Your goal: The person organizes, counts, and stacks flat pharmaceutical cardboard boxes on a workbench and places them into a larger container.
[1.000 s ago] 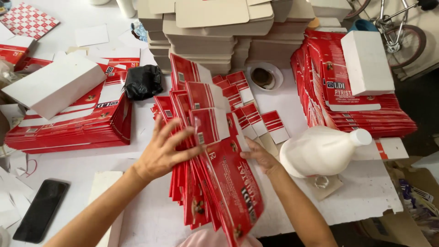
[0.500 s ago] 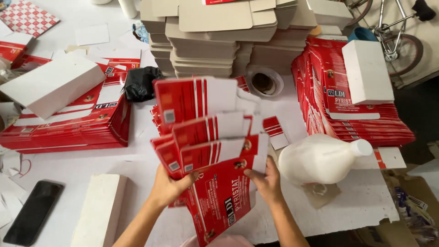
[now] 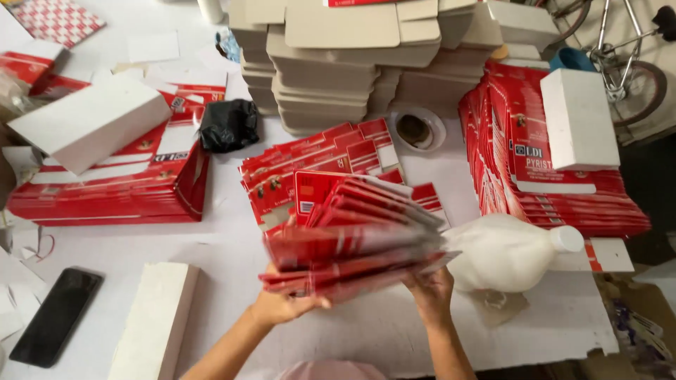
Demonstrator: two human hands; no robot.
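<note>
— While both hands are up off the table, what are they holding?

— From the head camera, the left hand [image 3: 282, 306] and the right hand [image 3: 431, 294] clamp a thick bundle of flat red cartons [image 3: 352, 246] between them, lifted above the white table [image 3: 232, 253]. The left fingers curl under its lower left corner, thumb on top; the right fingers are closed on the lower right edge.

— How does the bundle sit?

— Nearly flat and tilted, its sheets fanned and slightly blurred. Behind it more red cartons lie spread on the table [image 3: 317, 158].

— And around it?

— Just right of the right hand lies a white plastic bottle [image 3: 507, 252] on its side, cap pointing right. A white block [image 3: 151, 320] sits near the left hand, a black phone [image 3: 56, 317] beyond it. On the far left a stack of red cartons [image 3: 105, 197] carries another white block [image 3: 88, 123]; on the right a slanted red stack [image 3: 549, 176] bears a third [image 3: 577, 116]. Plain tan cartons [image 3: 338, 63] are piled at the back, with a black crumpled bag [image 3: 227, 124] beside them.
</note>
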